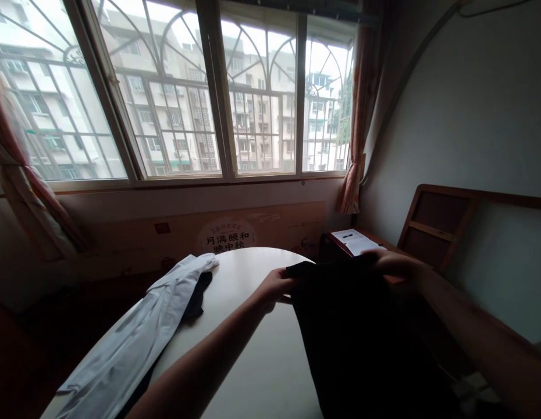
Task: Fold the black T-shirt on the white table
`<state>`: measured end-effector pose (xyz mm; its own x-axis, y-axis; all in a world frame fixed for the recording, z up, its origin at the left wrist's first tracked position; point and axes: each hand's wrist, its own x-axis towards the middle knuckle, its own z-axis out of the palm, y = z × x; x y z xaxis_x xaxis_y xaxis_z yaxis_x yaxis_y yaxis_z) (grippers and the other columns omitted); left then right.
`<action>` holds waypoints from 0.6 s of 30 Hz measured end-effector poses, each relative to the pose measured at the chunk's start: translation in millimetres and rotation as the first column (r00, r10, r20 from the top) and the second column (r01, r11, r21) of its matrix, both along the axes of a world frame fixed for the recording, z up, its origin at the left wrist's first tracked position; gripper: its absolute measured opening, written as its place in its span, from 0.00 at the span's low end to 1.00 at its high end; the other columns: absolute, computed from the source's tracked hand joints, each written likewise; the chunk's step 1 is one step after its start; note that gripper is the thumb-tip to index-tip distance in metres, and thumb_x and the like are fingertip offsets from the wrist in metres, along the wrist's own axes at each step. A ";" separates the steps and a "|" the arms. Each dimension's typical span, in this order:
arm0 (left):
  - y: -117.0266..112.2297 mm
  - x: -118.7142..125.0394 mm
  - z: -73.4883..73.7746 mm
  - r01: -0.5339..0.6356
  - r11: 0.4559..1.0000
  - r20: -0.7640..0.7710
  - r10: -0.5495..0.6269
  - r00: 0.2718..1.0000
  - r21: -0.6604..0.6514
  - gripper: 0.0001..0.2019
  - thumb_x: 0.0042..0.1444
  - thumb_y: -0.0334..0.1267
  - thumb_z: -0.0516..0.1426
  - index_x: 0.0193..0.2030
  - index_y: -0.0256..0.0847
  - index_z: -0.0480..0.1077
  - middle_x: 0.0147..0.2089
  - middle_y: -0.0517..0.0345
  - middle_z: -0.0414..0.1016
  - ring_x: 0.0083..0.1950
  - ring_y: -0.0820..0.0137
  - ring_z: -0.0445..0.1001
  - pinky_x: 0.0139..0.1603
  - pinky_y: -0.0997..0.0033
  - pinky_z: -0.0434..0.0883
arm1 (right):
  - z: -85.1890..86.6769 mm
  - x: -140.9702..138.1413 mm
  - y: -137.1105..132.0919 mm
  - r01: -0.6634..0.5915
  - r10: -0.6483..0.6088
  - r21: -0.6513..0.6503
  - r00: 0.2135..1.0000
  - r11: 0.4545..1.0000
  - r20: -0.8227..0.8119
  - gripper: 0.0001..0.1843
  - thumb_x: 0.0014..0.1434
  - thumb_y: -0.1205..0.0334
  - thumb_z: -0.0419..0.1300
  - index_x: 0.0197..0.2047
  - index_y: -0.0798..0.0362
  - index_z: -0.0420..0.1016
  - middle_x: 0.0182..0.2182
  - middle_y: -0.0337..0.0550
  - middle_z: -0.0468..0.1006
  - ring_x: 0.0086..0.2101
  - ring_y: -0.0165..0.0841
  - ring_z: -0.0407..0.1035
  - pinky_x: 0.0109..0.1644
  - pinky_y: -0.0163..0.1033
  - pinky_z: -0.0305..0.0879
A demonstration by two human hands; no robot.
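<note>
A black garment (362, 337) hangs stretched between my two hands, over the right part of a round white table (253, 361). Its exact kind is too dark to make out. My left hand (277, 288) pinches its upper left corner. At the upper right corner, my right hand (392, 263) is closed on the cloth, its fingers partly lost in shadow. To the left, a white long garment (135, 326) lies lengthwise along the table's edge, with dark cloth (196, 299) showing from beneath it.
Behind the table, a printed banner (227, 233) runs below a barred window (262, 105). On the right, papers with a pen (351, 240) lie on a dark cabinet, beside a wooden frame (440, 218) against the wall. Tied curtains (351, 186) hang at both sides.
</note>
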<state>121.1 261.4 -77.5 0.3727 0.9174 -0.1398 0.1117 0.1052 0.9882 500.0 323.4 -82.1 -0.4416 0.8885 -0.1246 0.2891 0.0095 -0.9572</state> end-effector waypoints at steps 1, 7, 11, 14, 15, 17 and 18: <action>15.0 -4.4 -15.3 -0.017 0.999 -0.015 0.017 1.000 -0.027 0.24 0.45 0.44 0.68 0.49 0.38 0.77 0.39 0.50 0.81 0.42 0.59 0.80 0.39 0.61 0.78 | -13.9 -8.8 17.1 -0.003 0.004 -0.045 1.000 0.999 0.016 0.18 0.41 0.66 0.73 0.38 0.55 0.77 0.32 0.38 0.80 0.35 0.35 0.74 0.41 0.36 0.70; 82.1 -21.5 -89.3 -0.117 0.987 -0.111 0.104 0.988 -0.111 0.19 0.47 0.36 0.65 0.47 0.36 0.76 0.38 0.49 0.81 0.42 0.58 0.81 0.42 0.58 0.79 | -75.5 -42.7 89.9 -0.032 0.049 -0.222 0.996 0.975 0.071 0.23 0.36 0.71 0.71 0.40 0.52 0.79 0.36 0.42 0.84 0.37 0.42 0.79 0.42 0.41 0.76; 124.4 -23.1 -103.2 -0.182 0.980 -0.145 0.170 0.975 -0.079 0.18 0.49 0.33 0.64 0.49 0.35 0.75 0.38 0.49 0.81 0.41 0.59 0.81 0.40 0.59 0.79 | -97.7 -47.9 126.0 0.034 -0.026 -0.205 0.999 0.978 0.043 0.24 0.36 0.71 0.71 0.42 0.54 0.79 0.39 0.46 0.85 0.41 0.46 0.80 0.47 0.46 0.78; 159.0 -21.2 -101.5 -0.251 0.968 -0.178 0.245 0.953 -0.009 0.18 0.53 0.31 0.62 0.52 0.35 0.74 0.43 0.47 0.81 0.43 0.60 0.81 0.40 0.63 0.78 | -112.4 -55.2 154.0 0.159 -0.156 -0.107 0.987 0.982 0.029 0.24 0.42 0.69 0.71 0.45 0.54 0.77 0.41 0.47 0.84 0.43 0.44 0.80 0.48 0.45 0.78; 170.0 -20.2 -100.9 -0.274 0.962 -0.195 0.272 0.942 0.018 0.18 0.54 0.31 0.61 0.53 0.35 0.73 0.44 0.47 0.81 0.43 0.61 0.81 0.41 0.64 0.78 | -117.5 -59.2 163.1 0.205 -0.203 -0.068 0.979 0.976 0.027 0.23 0.44 0.68 0.70 0.46 0.54 0.76 0.42 0.48 0.84 0.43 0.44 0.80 0.48 0.44 0.77; 189.6 -18.2 -101.2 -0.326 0.942 -0.242 0.336 0.910 0.084 0.18 0.56 0.32 0.61 0.54 0.33 0.73 0.46 0.45 0.81 0.44 0.61 0.81 0.41 0.65 0.78 | -128.2 -69.0 179.2 0.288 -0.288 0.010 0.957 0.958 0.036 0.23 0.48 0.68 0.69 0.49 0.55 0.75 0.44 0.51 0.84 0.46 0.44 0.79 0.50 0.44 0.77; 197.9 -17.3 -102.1 -0.352 0.927 -0.268 0.373 0.888 0.125 0.18 0.57 0.33 0.61 0.54 0.32 0.73 0.46 0.43 0.81 0.44 0.61 0.81 0.43 0.64 0.78 | -133.9 -74.4 185.7 0.322 -0.324 0.047 0.945 0.945 0.046 0.23 0.50 0.68 0.68 0.50 0.56 0.74 0.46 0.52 0.83 0.47 0.45 0.78 0.51 0.44 0.76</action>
<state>103.8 459.3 -179.6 -0.0337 0.9923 -0.1193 0.3541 0.1235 0.9270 425.7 509.1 -216.0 -0.1235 0.9870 -0.1026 0.3324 -0.0563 -0.9415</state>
